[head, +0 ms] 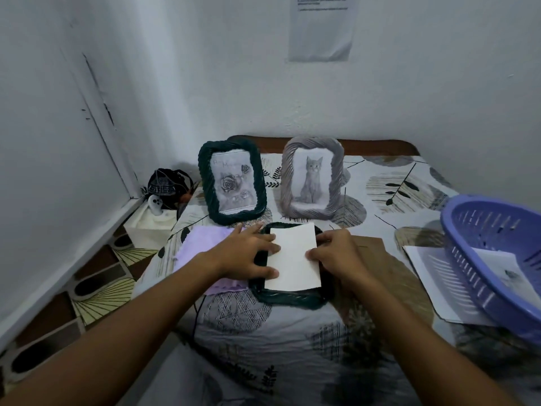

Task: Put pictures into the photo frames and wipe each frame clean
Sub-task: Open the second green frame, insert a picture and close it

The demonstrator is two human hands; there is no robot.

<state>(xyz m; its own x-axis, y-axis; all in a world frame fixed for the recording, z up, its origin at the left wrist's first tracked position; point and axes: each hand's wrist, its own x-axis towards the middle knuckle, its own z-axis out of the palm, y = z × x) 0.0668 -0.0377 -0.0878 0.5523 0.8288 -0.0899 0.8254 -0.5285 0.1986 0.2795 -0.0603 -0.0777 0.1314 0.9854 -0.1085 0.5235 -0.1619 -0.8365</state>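
I see the thin white paper picture (292,257), light and easily creased, lying face-down in the dark green rope-edged frame (288,298), left hand (248,254) spread flat on its edge, right hand (336,254) pinching the opposite edge.

white walls (409,83), patterned bedsheet (278,347), tiled floor (96,294)

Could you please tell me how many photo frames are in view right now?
3. A dark green frame with a rose picture stands at the back left, a grey frame with a cat picture stands beside it, and another dark frame lies flat under both hands.
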